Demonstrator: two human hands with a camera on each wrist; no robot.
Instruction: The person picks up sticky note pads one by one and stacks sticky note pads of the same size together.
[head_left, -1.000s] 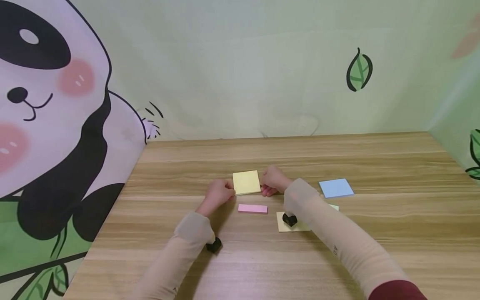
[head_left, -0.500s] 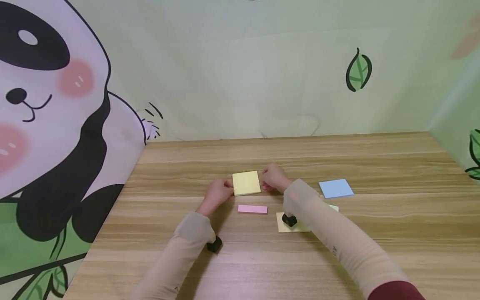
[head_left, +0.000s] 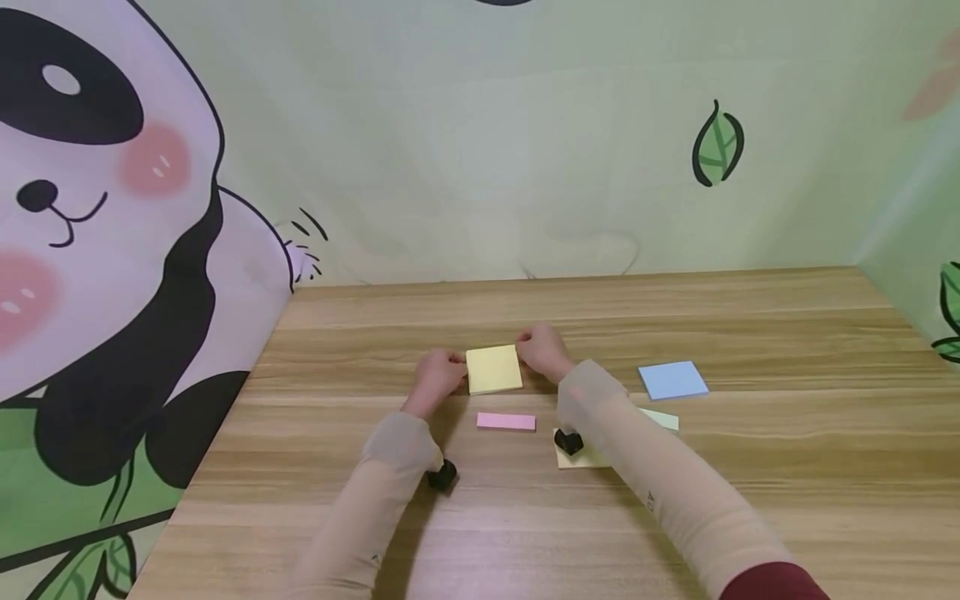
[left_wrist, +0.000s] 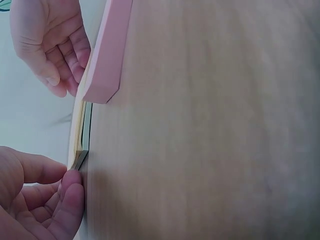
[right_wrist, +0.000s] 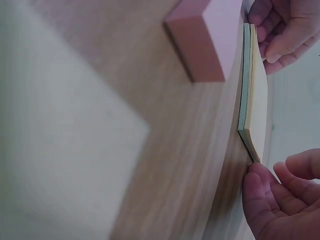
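Observation:
A square pad of yellow sticky notes [head_left: 493, 369] lies flat near the table's middle; both wrist views show a pale green layer [right_wrist: 244, 80] beneath it. My left hand [head_left: 438, 377] is at its left side, thumb and finger pinching its corner in the left wrist view. At the upper right corner, my right hand [head_left: 544, 352] touches the edge with a fingertip; in the right wrist view its other digits stay apart, loosely bent. A narrow pink sticky note pad [head_left: 506, 422] lies just in front of the yellow one.
A blue sticky note pad [head_left: 673, 380] lies to the right. Under my right forearm are a pale yellow pad [head_left: 577, 460] and a pale green pad [head_left: 663, 419], both partly hidden. A panda-printed backdrop [head_left: 480, 167] rises behind the wooden table [head_left: 375, 312].
My right hand has shifted away from me along the right edge to the pad's upper corner. The left hand has moved slightly farther back. The yellow pad stays almost in place.

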